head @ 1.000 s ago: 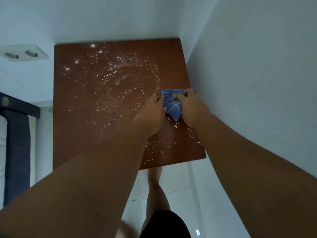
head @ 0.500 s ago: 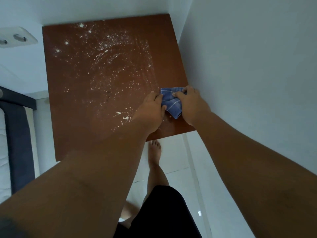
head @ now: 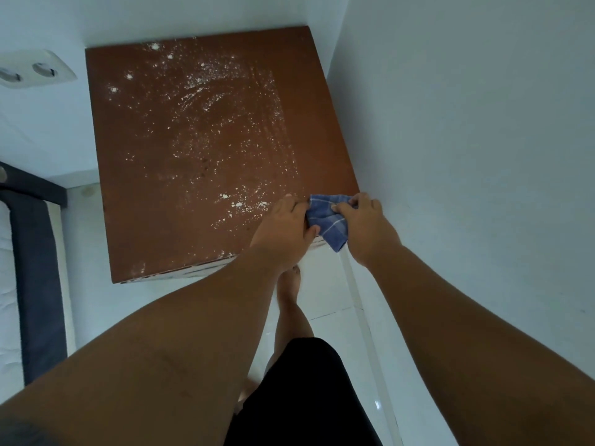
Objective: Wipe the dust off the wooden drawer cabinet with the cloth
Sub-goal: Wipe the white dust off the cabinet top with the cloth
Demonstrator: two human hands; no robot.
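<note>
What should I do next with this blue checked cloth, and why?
Probably carry the blue checked cloth back up to the far edge and start another pass just left of the strip along the wall. Both the left hand and right hand hold it at the near right corner of the brown wooden cabinet top, and white dust covers the middle and left.

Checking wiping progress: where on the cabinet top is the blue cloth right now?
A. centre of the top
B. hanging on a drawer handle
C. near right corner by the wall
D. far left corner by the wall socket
C: the blue checked cloth, pinched between the left hand and the right hand, sits at the cabinet top's near right corner, partly over the edge.
</note>
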